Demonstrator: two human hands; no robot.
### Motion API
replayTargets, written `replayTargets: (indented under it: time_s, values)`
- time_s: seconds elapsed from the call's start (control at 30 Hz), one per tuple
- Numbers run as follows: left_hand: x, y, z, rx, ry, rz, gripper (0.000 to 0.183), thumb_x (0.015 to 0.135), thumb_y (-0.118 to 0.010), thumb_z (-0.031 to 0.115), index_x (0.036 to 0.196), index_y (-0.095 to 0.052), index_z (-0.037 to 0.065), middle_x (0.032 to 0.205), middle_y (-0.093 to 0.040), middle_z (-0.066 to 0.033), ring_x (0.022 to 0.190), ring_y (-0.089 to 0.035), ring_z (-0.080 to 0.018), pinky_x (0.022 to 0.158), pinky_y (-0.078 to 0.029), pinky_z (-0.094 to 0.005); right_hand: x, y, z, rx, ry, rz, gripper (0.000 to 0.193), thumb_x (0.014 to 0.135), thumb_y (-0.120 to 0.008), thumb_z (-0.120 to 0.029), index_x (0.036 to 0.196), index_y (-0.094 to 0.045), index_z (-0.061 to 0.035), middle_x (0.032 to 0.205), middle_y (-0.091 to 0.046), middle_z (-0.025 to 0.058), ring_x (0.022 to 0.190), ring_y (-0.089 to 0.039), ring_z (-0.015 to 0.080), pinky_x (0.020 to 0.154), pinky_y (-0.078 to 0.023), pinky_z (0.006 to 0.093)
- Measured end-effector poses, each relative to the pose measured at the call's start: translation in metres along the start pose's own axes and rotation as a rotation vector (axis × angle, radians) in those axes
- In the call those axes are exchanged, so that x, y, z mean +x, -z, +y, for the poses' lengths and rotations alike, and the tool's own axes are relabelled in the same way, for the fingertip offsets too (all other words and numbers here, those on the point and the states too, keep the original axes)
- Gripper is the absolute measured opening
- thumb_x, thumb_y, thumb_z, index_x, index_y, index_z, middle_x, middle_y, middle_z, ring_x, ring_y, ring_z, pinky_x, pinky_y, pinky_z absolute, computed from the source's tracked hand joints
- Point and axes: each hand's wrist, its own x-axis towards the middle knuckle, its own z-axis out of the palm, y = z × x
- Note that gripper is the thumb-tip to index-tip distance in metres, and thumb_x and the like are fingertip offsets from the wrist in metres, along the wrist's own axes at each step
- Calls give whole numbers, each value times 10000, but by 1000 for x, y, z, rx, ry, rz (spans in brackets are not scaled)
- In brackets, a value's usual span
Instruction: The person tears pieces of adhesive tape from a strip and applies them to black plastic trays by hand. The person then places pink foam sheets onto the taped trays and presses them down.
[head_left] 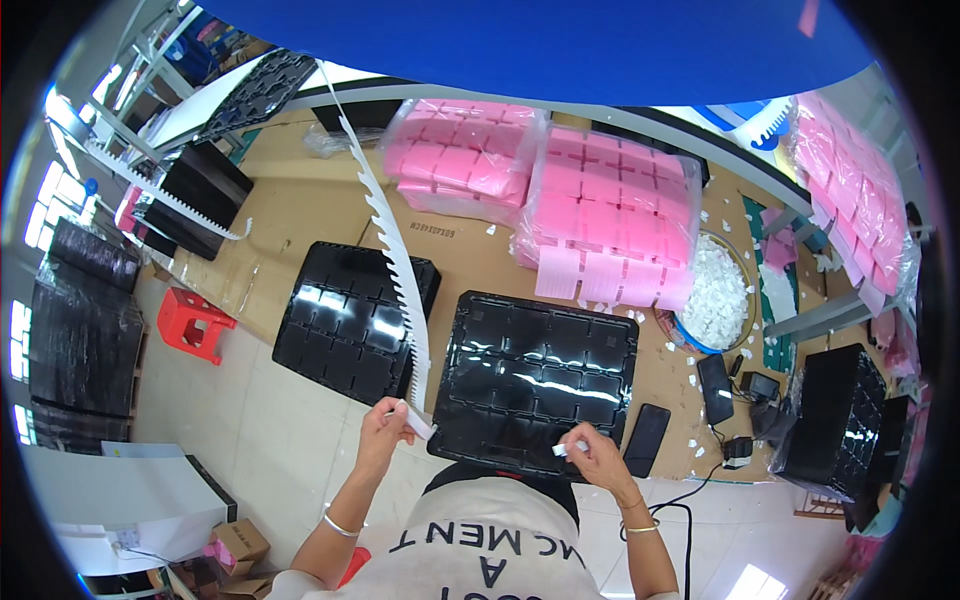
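A black moulded plastic tray [535, 378] with a grid of shallow pockets lies in front of me. My left hand [383, 437], beside the tray's near left corner, is closed on the lower end of a long white strip [398, 262]. The strip has a toothed edge and runs up to the table behind. Over the near right part of the tray, my right hand [594, 458] pinches a small white piece [572, 449], perhaps paper. A second stack of black trays [345, 325] sits to the left.
Pink sheets in clear plastic [615, 200] lie behind the trays. A round tub [712, 290] of white scraps stands at right, with more scraps around it. Nearer are a black phone [648, 440], chargers and cables. A red stool [195, 325] stands on the left floor.
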Motion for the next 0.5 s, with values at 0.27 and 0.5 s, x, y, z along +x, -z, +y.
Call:
replayTargets:
  time_s: [0.27, 0.5]
  values:
    - [-4, -10, 13, -299, 209, -134, 149, 1043, -508, 204, 984, -534, 70, 879, -701, -126, 732, -690, -189, 628, -535, -273, 60, -84, -44, 383, 110, -276, 206, 1012, -594, -218, 1082, -652, -33, 947, -622, 9, 815, -560, 64, 703, -499, 228]
    - [-10, -14, 11, -393, 267, -185, 152, 1032, -534, 215, 1000, -540, 66, 901, -698, -129, 766, -697, -199, 644, -550, -288, 70, -110, -67, 231, 198, -235, 221, 963, -675, -263, 1039, -701, -57, 942, -634, -13, 820, -572, 64, 687, -480, 213]
